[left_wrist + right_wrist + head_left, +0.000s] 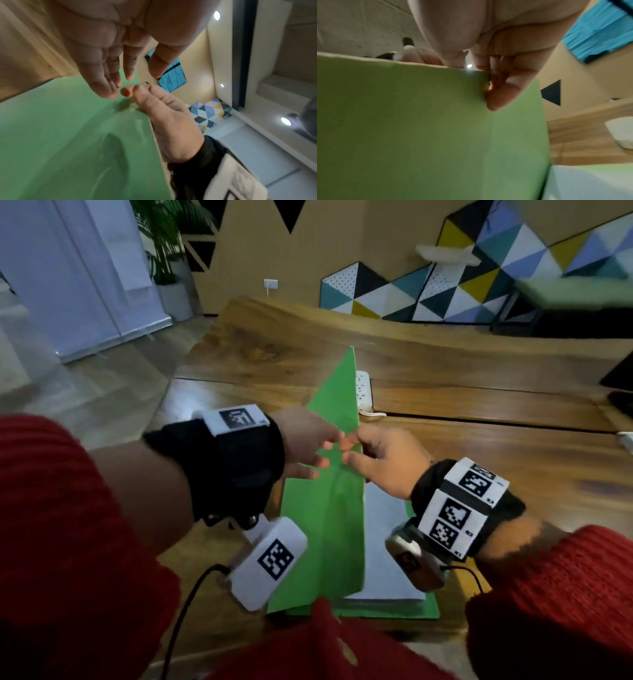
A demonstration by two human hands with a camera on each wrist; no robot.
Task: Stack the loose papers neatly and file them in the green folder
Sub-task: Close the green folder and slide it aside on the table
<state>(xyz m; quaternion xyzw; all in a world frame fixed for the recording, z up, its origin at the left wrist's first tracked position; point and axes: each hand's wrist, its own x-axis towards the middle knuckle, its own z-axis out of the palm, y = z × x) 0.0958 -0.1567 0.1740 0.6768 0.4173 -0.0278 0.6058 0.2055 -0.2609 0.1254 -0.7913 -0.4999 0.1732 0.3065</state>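
- A green folder point(337, 508) lies on a wooden desk point(479, 378) in front of a person in red sleeves. Its front cover stands lifted, nearly upright, above the back cover, which lies flat on the desk.
- A stack of white papers point(387, 546) rests on the flat back cover, to the right of the raised one. The edges that show look squared, so the stacking and filing appear done.
- What seems left is to lower the cover and shut the folder.
- The right hand point(380, 462) pinches the free edge of the raised cover, with the thumb on the near face and the fingers point(498, 100) curled onto the other side.
- The left hand point(308, 445) hovers at the same edge with its fingers point(106, 86) straight and relaxed. They are close to the cover and to the right thumb, but contact cannot be told.
- A white power strip point(363, 390) lies on the desk just behind the folder.
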